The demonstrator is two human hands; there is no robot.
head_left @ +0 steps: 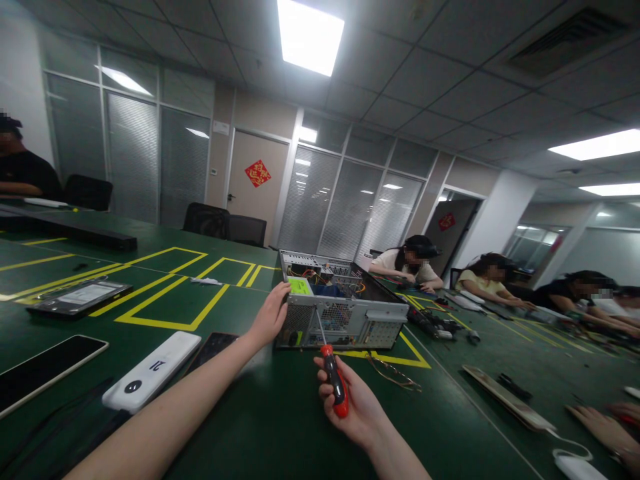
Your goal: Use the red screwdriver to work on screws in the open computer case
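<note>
Screwdriver point(334, 381), red-and-black handled, clenched in right hand point(353, 410), tip against rear of open grey metal computer case point(350, 313); left hand point(273, 315) grasps its left corner; seemingly screw-driving, needing steady alignment.

The green tabletop point(280, 413) bore yellow taped outlines. An open computer case point(345, 313) stood within one outline. Toward the left lay a black phone point(45, 370), a white device point(150, 372) and a flat drive point(80, 297). A cabled phone point(507, 399) lay at the right.
</note>
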